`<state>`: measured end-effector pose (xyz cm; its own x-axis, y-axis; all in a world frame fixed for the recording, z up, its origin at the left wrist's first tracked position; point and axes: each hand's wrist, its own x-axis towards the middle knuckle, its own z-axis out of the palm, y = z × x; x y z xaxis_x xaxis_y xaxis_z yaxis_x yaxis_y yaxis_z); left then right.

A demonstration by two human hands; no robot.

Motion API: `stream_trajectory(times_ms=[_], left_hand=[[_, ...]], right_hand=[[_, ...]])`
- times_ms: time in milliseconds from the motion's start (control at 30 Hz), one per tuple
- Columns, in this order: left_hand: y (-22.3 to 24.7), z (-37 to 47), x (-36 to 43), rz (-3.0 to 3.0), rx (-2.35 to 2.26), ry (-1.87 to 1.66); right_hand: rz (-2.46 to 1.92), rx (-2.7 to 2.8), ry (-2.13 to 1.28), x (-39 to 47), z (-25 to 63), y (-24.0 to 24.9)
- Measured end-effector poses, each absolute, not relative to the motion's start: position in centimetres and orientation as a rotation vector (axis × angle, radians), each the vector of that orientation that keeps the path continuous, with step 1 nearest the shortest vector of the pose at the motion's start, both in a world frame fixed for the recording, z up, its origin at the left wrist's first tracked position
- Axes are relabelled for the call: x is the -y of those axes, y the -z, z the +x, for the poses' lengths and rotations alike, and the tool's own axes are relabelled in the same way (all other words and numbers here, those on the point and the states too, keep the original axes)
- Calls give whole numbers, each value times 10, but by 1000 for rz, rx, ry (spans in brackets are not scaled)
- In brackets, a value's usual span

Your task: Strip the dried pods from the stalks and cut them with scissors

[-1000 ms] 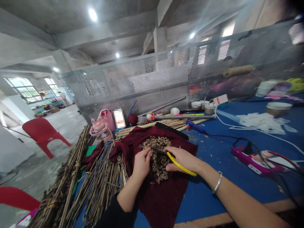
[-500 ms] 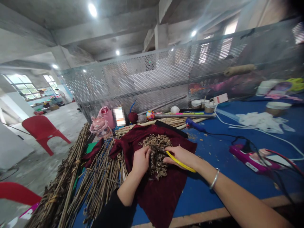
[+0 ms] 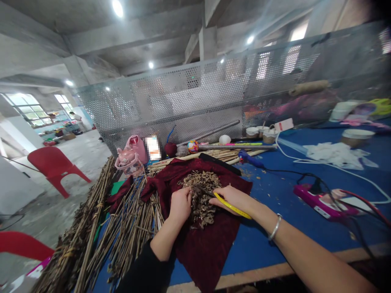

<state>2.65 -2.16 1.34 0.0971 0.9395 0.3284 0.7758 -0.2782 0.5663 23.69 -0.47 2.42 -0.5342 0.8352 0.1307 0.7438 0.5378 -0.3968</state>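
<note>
The right hand (image 3: pixel 233 197) wraps its fingers around a yellow-handled tool (image 3: pixel 232 208), whose dark end reaches over a heap of dried plant pieces (image 3: pixel 203 215) on a maroon cloth (image 3: pixel 207 256) covering part of the blue worktop (image 3: pixel 259 252). Beside it, the left hand (image 3: pixel 180 205) has its fingers pinched together; I cannot tell whether they grasp anything.

Lamps (image 3: pixel 117 8) overhead and windows (image 3: pixel 24 100) at left glare white against a dim grey ceiling (image 3: pixel 152 12); the right side looks blurred and stretched, its upper corner darkened.
</note>
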Motion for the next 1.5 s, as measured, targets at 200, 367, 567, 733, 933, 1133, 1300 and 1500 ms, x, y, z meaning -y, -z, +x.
stream_trajectory(times_ms=[200, 367, 567, 733, 933, 1133, 1300, 1500], left_hand=[[-16, 29, 22, 2267, -1694, -891], [-14, 32, 22, 2301, -1747, -854], [-12, 30, 22, 2248, -1742, -875], [-15, 26, 23, 2130, -1716, -1042], [-22, 33, 33, 2053, -1494, -1177], [-31, 32, 37, 1894, -1321, -1292], [-32, 31, 37, 1798, -1132, -1266], [-15, 35, 30, 1696, -1279, -1301]], right_hand=[[-1424, 2478, -305, 10, 233, -34], [-1427, 2468, -356, 8, 232, -30], [-1332, 2441, -478, 3, 235, -25], [-1286, 2311, -506, 5, 235, -33], [-1137, 2127, -783, 0, 206, -54], [-952, 2033, -901, -3, 175, -57], [-967, 1899, -807, 1, 173, -45], [-1092, 1770, -759, 1, 176, -34]])
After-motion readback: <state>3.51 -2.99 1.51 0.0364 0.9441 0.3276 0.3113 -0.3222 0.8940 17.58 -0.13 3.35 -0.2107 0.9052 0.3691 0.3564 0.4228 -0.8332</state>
